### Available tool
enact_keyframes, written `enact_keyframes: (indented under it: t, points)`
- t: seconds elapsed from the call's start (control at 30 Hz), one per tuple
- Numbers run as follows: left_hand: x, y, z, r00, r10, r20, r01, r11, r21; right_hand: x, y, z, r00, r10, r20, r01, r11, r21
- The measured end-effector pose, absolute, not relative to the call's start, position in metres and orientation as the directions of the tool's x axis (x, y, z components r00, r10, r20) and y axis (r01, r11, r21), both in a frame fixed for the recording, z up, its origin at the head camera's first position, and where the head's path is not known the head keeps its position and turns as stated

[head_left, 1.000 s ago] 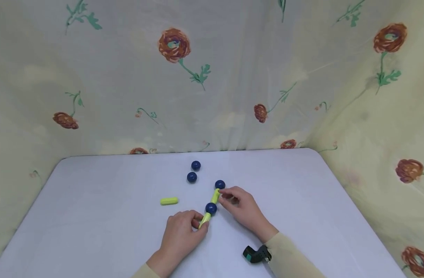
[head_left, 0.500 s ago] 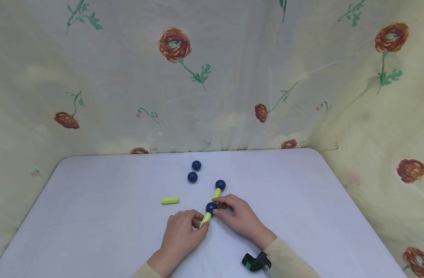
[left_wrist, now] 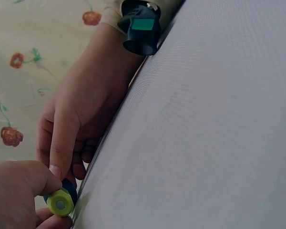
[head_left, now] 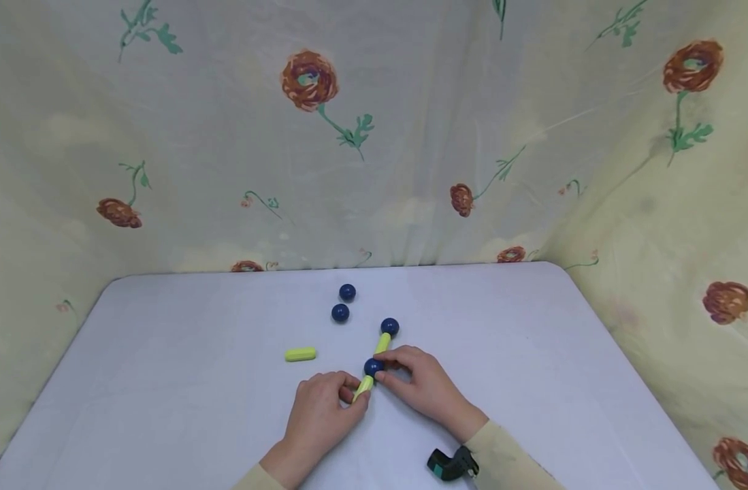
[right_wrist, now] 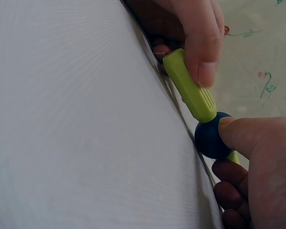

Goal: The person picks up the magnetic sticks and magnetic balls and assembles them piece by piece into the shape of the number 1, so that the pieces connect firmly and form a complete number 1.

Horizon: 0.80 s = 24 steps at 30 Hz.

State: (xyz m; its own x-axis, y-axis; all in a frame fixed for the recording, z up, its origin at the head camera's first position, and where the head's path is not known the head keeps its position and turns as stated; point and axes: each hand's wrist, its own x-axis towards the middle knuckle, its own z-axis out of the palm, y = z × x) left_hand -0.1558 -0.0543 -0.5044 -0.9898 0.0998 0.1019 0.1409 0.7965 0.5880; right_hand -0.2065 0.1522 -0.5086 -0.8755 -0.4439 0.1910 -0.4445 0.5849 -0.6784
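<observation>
My left hand [head_left: 324, 405] pinches a yellow-green ribbed rod [right_wrist: 190, 88] between thumb and fingers. The rod's far end meets a dark blue ball [right_wrist: 212, 136], which my right hand [head_left: 425, 384] grips with thumb and fingertips. Beyond that ball a second yellow-green rod [head_left: 382, 343] leads on to another blue ball [head_left: 389, 327], so the pieces form one slanting chain. In the left wrist view the near rod's end [left_wrist: 60, 204] faces the camera, with a small pale disc at its centre.
Two loose blue balls, a nearer one [head_left: 340, 313] and a farther one [head_left: 347, 292], lie behind the chain. A single yellow-green rod [head_left: 300, 354] lies to the left on the white table [head_left: 165, 367]. Flowered cloth [head_left: 386, 136] hangs behind and beside the table.
My right hand has moved from the far rod down towards me and now grips the middle blue ball. The left hand keeps its hold on the near rod.
</observation>
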Motion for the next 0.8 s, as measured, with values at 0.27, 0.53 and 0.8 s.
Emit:
enact_keyframes:
  t: [0.27, 0.53, 0.8]
  points:
    - [-0.1559, -0.0533, -0.5054, -0.990, 0.089, 0.112, 0.138, 0.796, 0.589, -0.2071, 0.1529, -0.5102, -0.871, -0.449, 0.200, -0.456, 0.585, -0.671]
    - [-0.1555, -0.0533, -0.5052, -0.988, 0.090, 0.123, 0.146, 0.792, 0.593, -0.2069, 0.1528, -0.5106, -0.870, -0.441, 0.218, -0.465, 0.593, -0.657]
    - [-0.1553, -0.0540, -0.5053, -0.988, 0.093, 0.124, 0.149, 0.790, 0.594, -0.2067, 0.1518, -0.5113, -0.870, -0.434, 0.234, -0.471, 0.588, -0.657]
